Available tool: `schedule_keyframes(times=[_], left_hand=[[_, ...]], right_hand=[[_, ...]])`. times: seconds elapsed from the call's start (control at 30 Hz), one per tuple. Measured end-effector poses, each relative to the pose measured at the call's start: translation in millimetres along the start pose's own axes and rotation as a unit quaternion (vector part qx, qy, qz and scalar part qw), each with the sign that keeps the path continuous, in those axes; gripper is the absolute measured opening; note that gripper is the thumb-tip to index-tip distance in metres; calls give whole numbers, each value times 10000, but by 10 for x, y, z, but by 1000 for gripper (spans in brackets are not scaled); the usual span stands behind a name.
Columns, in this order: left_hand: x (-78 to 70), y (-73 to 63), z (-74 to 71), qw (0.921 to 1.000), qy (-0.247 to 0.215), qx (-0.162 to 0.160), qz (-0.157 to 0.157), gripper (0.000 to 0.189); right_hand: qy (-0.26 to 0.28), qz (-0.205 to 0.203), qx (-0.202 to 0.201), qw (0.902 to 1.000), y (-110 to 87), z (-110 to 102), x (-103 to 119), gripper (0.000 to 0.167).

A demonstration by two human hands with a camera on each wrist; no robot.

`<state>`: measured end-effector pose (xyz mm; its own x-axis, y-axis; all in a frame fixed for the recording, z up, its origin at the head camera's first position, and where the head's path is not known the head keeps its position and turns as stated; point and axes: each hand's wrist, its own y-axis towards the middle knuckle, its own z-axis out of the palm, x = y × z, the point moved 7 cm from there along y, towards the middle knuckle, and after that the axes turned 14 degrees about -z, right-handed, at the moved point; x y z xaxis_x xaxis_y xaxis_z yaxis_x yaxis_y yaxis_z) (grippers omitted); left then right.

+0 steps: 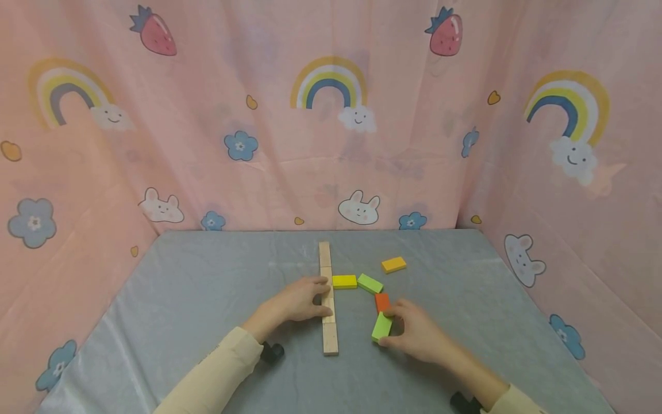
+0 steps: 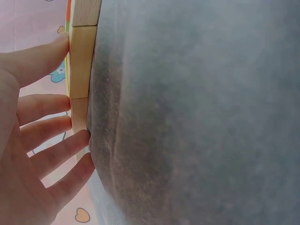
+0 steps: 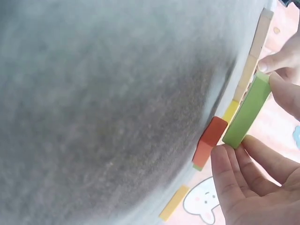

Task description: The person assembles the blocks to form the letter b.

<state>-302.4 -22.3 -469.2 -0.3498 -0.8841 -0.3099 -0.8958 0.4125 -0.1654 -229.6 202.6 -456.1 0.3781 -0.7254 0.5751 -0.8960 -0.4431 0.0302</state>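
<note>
Several plain wooden blocks lie end to end in a straight row down the table. My left hand rests its thumb and fingertips against the row's left side; the left wrist view shows its fingers spread and fairly straight. A yellow block extends right from the row, followed by a light green block and an orange-red block in a curve. My right hand pinches another light green block by its ends, near the orange-red one. Whether this green block touches the table, I cannot tell.
A single orange-yellow block lies apart at the back right of the grey-covered table. Pink patterned curtains stand behind the table and along both sides.
</note>
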Motion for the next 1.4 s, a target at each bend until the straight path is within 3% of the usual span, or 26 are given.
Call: schedule_keyframes(times=[1.4], left_hand=[[-18, -13, -17, 10000, 39, -3, -19, 66]], right_hand=[[-361, -80, 261, 9990, -68, 75, 17, 58]])
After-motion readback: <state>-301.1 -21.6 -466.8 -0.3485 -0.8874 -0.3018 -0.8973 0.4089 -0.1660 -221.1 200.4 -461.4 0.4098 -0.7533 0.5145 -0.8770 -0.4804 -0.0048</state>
